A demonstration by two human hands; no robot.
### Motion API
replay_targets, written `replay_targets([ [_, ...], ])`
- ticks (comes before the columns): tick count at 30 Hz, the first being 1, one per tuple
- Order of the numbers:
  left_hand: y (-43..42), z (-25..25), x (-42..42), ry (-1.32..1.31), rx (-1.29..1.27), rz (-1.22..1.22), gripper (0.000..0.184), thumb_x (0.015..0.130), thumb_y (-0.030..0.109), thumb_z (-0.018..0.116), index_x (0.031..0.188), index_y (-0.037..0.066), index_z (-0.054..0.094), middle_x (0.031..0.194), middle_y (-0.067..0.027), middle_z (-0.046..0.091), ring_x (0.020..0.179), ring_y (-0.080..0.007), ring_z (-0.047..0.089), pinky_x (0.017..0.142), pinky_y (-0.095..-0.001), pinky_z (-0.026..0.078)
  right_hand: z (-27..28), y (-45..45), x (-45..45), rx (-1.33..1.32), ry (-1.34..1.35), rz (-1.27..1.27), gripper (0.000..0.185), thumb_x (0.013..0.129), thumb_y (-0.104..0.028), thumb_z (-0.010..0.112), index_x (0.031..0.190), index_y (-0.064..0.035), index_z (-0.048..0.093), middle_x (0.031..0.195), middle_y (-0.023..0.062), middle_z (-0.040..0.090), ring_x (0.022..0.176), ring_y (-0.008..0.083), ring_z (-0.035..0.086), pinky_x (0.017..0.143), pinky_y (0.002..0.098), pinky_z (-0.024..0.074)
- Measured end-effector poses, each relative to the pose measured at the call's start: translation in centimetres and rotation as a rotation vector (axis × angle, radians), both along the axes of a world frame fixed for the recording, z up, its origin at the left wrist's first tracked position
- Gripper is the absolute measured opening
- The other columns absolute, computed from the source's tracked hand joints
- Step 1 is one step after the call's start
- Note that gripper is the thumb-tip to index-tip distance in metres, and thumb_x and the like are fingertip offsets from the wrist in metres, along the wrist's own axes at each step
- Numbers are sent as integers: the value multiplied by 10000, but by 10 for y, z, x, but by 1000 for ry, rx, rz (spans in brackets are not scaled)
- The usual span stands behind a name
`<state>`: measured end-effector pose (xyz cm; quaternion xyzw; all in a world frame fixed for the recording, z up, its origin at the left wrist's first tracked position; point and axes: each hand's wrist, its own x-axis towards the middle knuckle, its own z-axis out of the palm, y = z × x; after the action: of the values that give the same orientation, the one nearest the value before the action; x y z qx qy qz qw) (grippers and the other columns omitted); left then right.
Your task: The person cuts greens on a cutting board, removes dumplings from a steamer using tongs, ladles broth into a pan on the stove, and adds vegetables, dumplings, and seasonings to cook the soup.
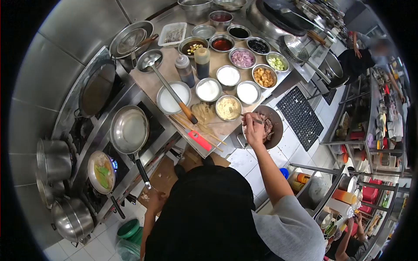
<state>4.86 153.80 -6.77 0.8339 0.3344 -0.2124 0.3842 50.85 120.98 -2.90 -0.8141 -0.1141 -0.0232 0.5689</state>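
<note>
My right hand [254, 130] is closed around the handle of a spoon [257, 121] beside a steel bowl of pale minced garlic or something like it [228, 108]. Most of the spoon is hidden by the fingers. Directly below this hand is a deep pot [275, 137] with pieces of meat [266, 126] inside. My left hand [156, 202] is low by the stove, close to the end of a black pan handle [143, 173]. Its fingers are small and unclear, and whether they touch the handle I cannot make out. The handle belongs to an empty frying pan [129, 129].
A second pan [101, 172] with green food sits over a lit burner. Bowls of white powder [228, 75], chopped onion [242, 58] and sauces cover the counter, with a ladle [167, 85] and a red-handled tool [199, 140]. Other people work at the right.
</note>
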Motion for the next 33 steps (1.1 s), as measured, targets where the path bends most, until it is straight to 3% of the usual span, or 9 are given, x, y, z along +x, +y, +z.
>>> replay_targets([
  [2, 6, -19, -20, -55, 3, 15, 352, 883, 234, 738, 1096, -42, 690, 875, -210, 715, 818, -309, 700, 724, -412, 533, -8, 4, -3, 148, 78, -27, 286, 1069, -231, 506, 986, -2, 655, 794, 54, 660, 653, 101, 566, 582, 248, 445],
  [3, 11, -30, -33, -81, 6, 22, 357, 880, 236, 742, 1091, -47, 691, 874, -213, 715, 823, -311, 701, 727, -412, 533, -12, 3, -4, 249, 195, -70, 314, 1066, -246, 519, 1012, 33, 652, 786, 86, 675, 645, 130, 588, 606, 282, 478],
  [6, 27, -55, -67, 23, 24, -19, 315, 895, 210, 730, 1055, -59, 691, 817, -185, 710, 754, -283, 693, 687, -395, 535, -38, -1, -2, 465, 237, -58, 296, 1084, -291, 491, 1065, -25, 618, 813, 40, 661, 621, 77, 551, 550, 211, 419],
  [10, 12, -12, -51, 59, -190, 270, 235, 936, 176, 687, 1005, -48, 688, 747, -113, 685, 625, -182, 648, 553, -326, 500, -39, 3, -7, 459, 286, -66, 289, 1084, -296, 494, 1073, -33, 614, 824, 39, 663, 651, 76, 572, 559, 211, 428],
  [15, 22, -42, -86, 9, -360, 414, 185, 968, 156, 643, 1023, -15, 688, 717, -82, 665, 574, -137, 619, 456, -285, 460, -24, -7, -2, 575, 343, -98, 281, 1089, -278, 485, 1075, -33, 621, 818, 30, 661, 674, 74, 580, 577, 217, 439],
  [21, 36, -136, -148, 146, -316, 541, 215, 969, 189, 646, 1067, 4, 694, 736, -101, 685, 602, -171, 652, 479, -315, 499, -3, -10, -4, 499, 293, -131, 302, 1084, -293, 499, 1069, -23, 632, 832, 25, 668, 680, 63, 571, 603, 216, 436],
  [22, 43, -152, -158, 129, -415, 618, 235, 967, 208, 651, 1073, 3, 693, 746, -103, 692, 610, -177, 657, 498, -321, 511, -2, -9, -5, 487, 280, -126, 305, 1084, -295, 496, 1068, -23, 632, 832, 26, 668, 683, 65, 572, 602, 217, 436],
  [29, 50, -80, -122, 31, -296, 383, 290, 964, 279, 671, 1082, 15, 690, 788, -98, 709, 627, -178, 660, 554, -325, 525, -11, -2, -11, 517, 282, -135, 312, 1087, -293, 482, 1053, -25, 638, 822, 18, 664, 698, 66, 577, 614, 214, 435],
  [33, 65, -113, -142, 78, -458, 558, 221, 973, 231, 664, 1040, 21, 674, 749, -74, 667, 596, -149, 611, 518, -289, 484, -1, 3, -18, 396, 194, -166, 302, 1082, -285, 497, 1033, -31, 651, 813, 15, 665, 702, 58, 576, 611, 214, 427],
])
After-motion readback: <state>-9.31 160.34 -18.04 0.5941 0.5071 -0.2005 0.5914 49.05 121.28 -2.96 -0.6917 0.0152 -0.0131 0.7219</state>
